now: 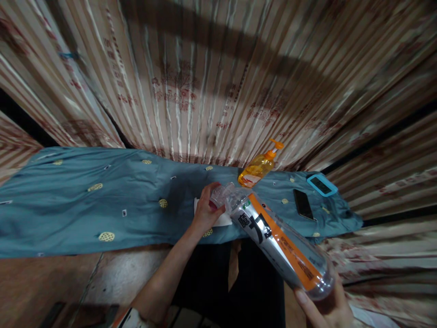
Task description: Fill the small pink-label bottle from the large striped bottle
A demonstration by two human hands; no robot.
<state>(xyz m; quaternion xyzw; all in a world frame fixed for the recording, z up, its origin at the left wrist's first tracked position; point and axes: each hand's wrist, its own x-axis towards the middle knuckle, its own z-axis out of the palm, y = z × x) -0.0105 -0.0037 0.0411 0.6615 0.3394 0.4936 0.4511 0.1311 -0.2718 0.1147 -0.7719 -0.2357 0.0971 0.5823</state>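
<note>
My left hand [204,213] is closed around a small clear cup [220,193], which is tilted toward the right. In my right hand [329,310] is the base of a large clear plastic bottle [276,237] with a silver and orange label. The bottle lies at a slant, its neck down and left at the cup's mouth. Whether neck and cup touch, or any liquid runs between them, I cannot tell. A white sheet [223,220] lies on the table, partly hidden below my left hand.
An orange pump bottle [254,172] stands behind the large bottle. On the right lie a black phone [303,204] and a light-blue framed device with a dark screen [322,185]. A teal pineapple-print cloth [129,196] covers the narrow table. Striped curtains [191,114] hang close behind.
</note>
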